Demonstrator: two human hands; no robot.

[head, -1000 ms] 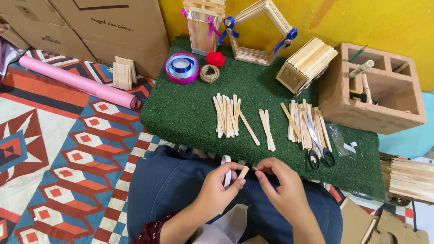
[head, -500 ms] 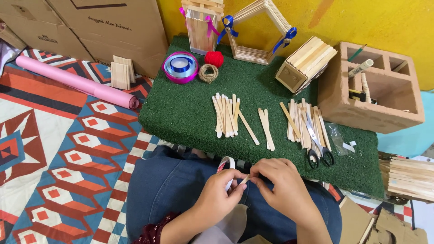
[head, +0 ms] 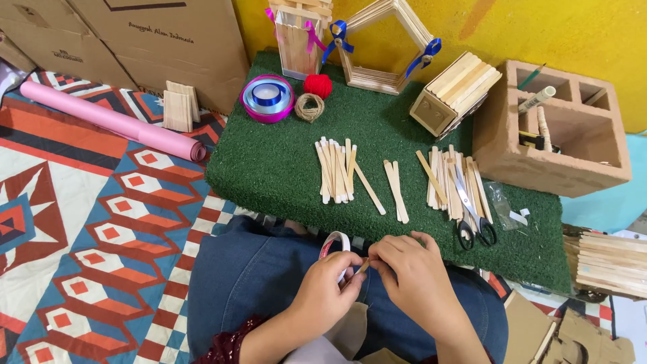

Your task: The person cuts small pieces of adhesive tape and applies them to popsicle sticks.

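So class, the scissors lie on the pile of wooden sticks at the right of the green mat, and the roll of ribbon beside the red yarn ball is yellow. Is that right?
Not quite. The head view shows the ribbon roll is blue on a pink spool, not yellow. The rest holds: the scissors lie on the right-hand pile of wooden sticks on the green mat, and the roll sits beside the red yarn ball.

Materials/finish: mostly raw wood on fake turf.
Sticks (head: 335, 170) matt pale wood; mat (head: 283, 162) rough green synthetic grass; ribbon spool (head: 268, 98) glossy; scissors (head: 470, 205) shiny metal w/ black plastic grips; boxes (head: 155, 40) matt cardboard; jeans (head: 256, 269) denim cloth.
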